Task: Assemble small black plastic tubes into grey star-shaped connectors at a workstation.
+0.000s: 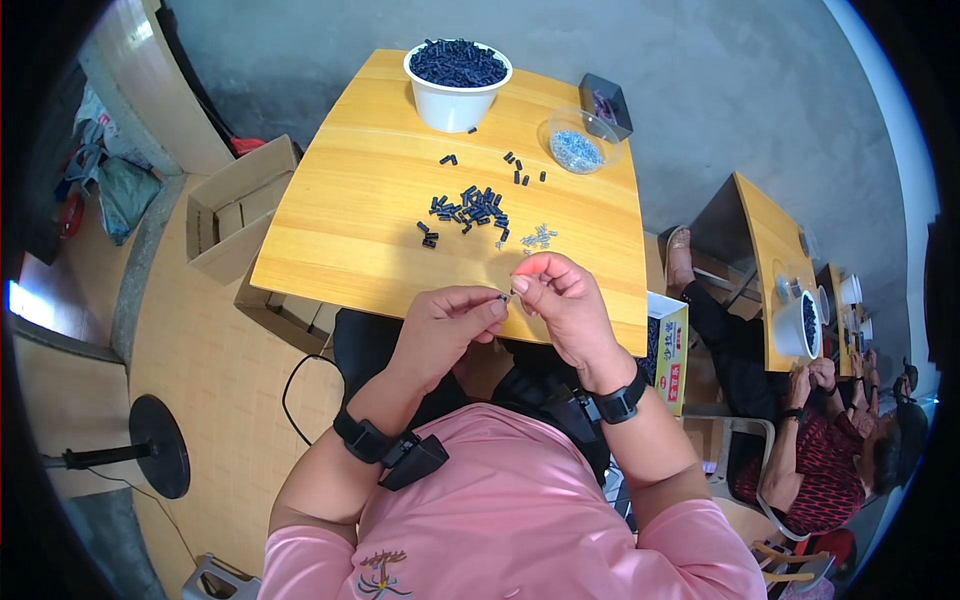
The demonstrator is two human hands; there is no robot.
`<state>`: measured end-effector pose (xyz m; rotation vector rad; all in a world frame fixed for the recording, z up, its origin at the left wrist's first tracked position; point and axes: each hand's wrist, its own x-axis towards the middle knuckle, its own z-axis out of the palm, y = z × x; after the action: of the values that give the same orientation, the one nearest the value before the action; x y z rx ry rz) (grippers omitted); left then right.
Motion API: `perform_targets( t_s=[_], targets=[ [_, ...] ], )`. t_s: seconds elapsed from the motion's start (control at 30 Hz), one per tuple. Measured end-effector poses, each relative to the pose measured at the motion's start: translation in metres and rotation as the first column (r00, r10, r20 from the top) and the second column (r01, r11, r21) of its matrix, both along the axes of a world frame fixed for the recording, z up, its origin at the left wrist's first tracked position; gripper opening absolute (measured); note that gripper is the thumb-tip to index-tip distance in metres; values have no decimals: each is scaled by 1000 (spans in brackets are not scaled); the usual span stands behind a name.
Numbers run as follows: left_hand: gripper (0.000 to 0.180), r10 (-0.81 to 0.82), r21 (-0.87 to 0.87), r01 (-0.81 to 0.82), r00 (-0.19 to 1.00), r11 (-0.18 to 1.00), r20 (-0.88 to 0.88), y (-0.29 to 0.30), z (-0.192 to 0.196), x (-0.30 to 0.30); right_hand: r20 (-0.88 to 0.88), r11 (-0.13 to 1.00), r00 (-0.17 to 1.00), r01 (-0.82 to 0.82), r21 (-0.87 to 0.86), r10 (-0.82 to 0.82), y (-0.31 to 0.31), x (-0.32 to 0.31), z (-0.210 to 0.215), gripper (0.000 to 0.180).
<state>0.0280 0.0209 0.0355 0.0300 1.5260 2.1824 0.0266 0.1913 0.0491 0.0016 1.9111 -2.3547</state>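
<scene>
My left hand (448,325) pinches a small black plastic piece (502,297) at its fingertips, over the near edge of a yellow wooden table (340,220). My right hand (562,300) meets it from the right, fingers closed on a tiny metal screw. A loose pile of the same black pieces (470,208) lies mid-table, beside a small cluster of silver screws (539,237). At the far edge stand a white bowl (456,102) heaped with black pieces and a clear bowl of screws (577,146).
A dark box (606,103) sits at the table's far right corner. Open cardboard boxes (240,205) stand on the floor to the left, a black round stand base (160,445) lower left. Another person (830,445) works at a second yellow table (770,250) on the right.
</scene>
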Motion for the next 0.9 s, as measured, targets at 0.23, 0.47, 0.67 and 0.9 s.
perform_targets(
  t_s=[0.23,0.47,0.67,0.9],
  targets=[
    [22,0,-51,-1,1000,999,-28,1,0,1,-16,998,1000,-16,54,17,0,1,1,7],
    [24,-20,-28,20,999,999,-28,-2,-3,-1,-39,993,999,1,118,4,-5,0,2,5],
    [24,-17,-33,17,1000,999,-25,-4,-2,-1,-77,993,997,16,119,-7,-10,0,5,5],
    [23,-21,-7,21,999,1000,-27,-6,-4,0,-68,994,998,-1,109,9,-9,1,3,4]
  ],
)
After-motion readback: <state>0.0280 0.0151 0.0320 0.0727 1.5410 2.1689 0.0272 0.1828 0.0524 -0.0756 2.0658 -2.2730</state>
